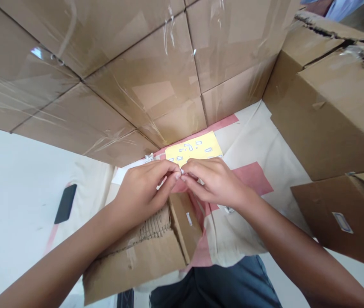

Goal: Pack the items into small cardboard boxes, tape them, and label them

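Observation:
Both hands meet near the middle of the head view, fingertips nearly touching. My left hand [148, 184] pinches a tiny white piece [182, 171] between thumb and forefinger. From the other side, my right hand [212, 177] pinches at the same piece, which is mostly hidden by the fingertips. Just beyond the hands lies a yellow sheet [206, 143] with several small white, blue-edged labels on it. Below my left hand is a cardboard box [137, 261]; one small label [189, 219] is on its side flap.
Taped cardboard boxes [143, 81] form a wall ahead. More boxes [339, 111] stand at the right, one lower box [326, 218] bearing a label. A dark flat object [66, 204] lies at the left. Cream and red cloth [252, 141] spreads under the work area.

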Tool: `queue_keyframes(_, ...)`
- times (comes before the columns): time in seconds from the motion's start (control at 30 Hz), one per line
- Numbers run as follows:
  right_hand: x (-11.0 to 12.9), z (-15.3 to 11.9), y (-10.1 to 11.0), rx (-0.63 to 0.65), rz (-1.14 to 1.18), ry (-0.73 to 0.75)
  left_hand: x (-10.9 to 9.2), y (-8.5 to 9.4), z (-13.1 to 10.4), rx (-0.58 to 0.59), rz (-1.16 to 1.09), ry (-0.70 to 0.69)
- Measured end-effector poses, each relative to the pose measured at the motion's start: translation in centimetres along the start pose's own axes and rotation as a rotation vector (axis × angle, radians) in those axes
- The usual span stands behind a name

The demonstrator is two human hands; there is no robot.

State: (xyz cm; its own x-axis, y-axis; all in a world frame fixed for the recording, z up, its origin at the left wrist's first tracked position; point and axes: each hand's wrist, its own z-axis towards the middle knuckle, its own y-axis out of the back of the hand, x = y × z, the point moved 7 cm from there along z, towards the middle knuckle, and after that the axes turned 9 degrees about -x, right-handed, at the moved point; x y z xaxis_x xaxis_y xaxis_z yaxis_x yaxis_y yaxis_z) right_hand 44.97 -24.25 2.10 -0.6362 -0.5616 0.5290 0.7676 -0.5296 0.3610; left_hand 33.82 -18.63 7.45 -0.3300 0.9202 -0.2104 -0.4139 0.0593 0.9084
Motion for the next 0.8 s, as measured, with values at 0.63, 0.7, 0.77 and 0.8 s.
queue_keyframes(0.63, -0.14, -0.16, -0.06, 0.043, 0.031, -0.02, 0.16, 0.09, -0.15, 0.016, -0.022, 0.047)
queue_keyframes(0.7, -0.11, -0.14, -0.01, 0.037, 0.045, -0.024, 0.13, 0.13, -0.12, 0.015, -0.022, 0.049)
queue_keyframes(0.77, -0.08, -0.1, 0.04, 0.031, 0.055, -0.027, 0.12, 0.16, -0.11, 0.012, -0.022, 0.05)
queue_keyframes(0.8, -0.08, -0.08, 0.06, 0.029, 0.058, -0.028, 0.12, 0.17, -0.11, 0.012, -0.022, 0.049)
